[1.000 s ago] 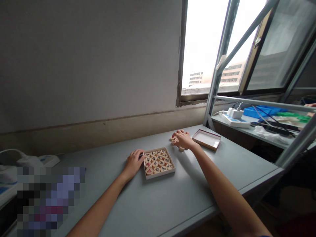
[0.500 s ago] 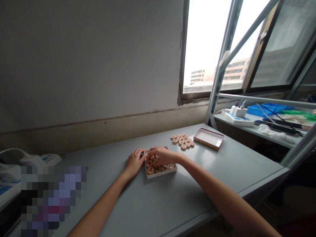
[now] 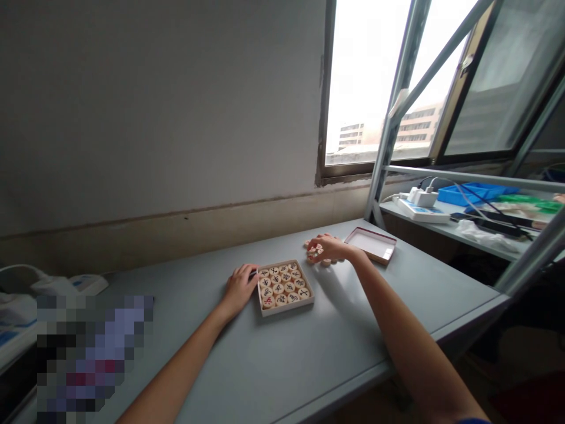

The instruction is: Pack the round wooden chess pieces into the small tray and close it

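Observation:
A shallow white box (image 3: 289,307) sits on the desk, filled with rows of round wooden Chinese chess pieces (image 3: 278,288). Most show black characters; one at the near left corner is red. My left hand (image 3: 241,287) rests against the box's left side, fingers stretched toward its back corner and thumb at the rim. Beyond the box, my right hand (image 3: 330,246) is over a cluster of loose pieces. Its thumb and fingers close around red-marked Chinese chess pieces (image 3: 316,251). The hand hides much of the cluster.
Right of the loose pieces lies the box lid (image 3: 371,244), open side up. A grey metal frame (image 3: 383,153) rises at the desk's far right corner. Beyond it a shelf holds a power strip (image 3: 421,211) and a blue tray (image 3: 468,194). A blurred-out item (image 3: 110,347) lies at the left.
My right hand has moved from inside the box, right and away, to the loose pieces. Black pieces in the box are now uncovered, with one fewer red piece showing. My left hand stays put.

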Available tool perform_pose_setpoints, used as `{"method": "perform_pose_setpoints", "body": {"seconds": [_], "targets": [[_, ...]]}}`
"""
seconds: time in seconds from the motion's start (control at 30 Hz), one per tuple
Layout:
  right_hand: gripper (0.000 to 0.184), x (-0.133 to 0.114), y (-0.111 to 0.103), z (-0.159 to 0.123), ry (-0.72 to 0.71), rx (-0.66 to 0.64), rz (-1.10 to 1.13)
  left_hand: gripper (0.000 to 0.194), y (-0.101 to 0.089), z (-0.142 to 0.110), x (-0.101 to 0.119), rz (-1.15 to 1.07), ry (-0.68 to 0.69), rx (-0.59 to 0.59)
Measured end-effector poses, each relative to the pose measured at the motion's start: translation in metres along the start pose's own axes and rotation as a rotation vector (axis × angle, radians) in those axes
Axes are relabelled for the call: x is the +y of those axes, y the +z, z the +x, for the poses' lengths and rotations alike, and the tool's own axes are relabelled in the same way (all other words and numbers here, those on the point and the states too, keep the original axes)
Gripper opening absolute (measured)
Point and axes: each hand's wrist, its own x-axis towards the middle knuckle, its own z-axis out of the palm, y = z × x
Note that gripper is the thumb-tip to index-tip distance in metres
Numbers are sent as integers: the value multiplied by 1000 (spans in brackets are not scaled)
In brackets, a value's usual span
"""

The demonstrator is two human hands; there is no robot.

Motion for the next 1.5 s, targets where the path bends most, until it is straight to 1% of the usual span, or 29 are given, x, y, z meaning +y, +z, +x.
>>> {"method": "perform_pose_setpoints", "body": {"seconds": [0.07,0.13,0.23,0.33,0.47,0.6,0.67,0.8,1.0,1.07,1.17,1.3,1.37,1.5], "targets": [[38,4,2,1,37,24,-20,26,-1,0,1,7,-10,-11],[38,2,5,3,10,22,-27,27,-2,0,2,8,-11,-24],[29,-5,9,6,-47,1,-52,27,-2,0,2,0,-5,-25],[20,-8,11,6,-13,26,-84,26,-1,0,1,-3,-8,-16],[17,-8,10,5,18,59,-82,26,-1,0,2,3,-24,-12],[19,-10,6,3,-12,53,-59,26,-2,-1,3,1,-22,-19],[15,-10,5,2,-14,25,-90,27,-2,-1,4,-2,-16,-20],[4,-9,3,-1,57,8,-170,26,-2,-1,4,1,-17,-20],[10,-7,2,-1,64,17,-160,26,-1,-1,2,18,-26,-19],[19,-7,6,2,66,74,-167,27,-1,-1,3,19,-29,-23],[33,-5,18,8,66,151,-187,27,-2,-1,4,23,-31,-24],[42,-2,31,14,45,111,-171,27,-2,-2,4,25,-26,-27],[43,-2,34,15,44,103,-162,26,-2,-2,4,28,-23,-24],[42,0,33,14,41,130,-152,25,-3,-2,5,31,-25,-21]]}}
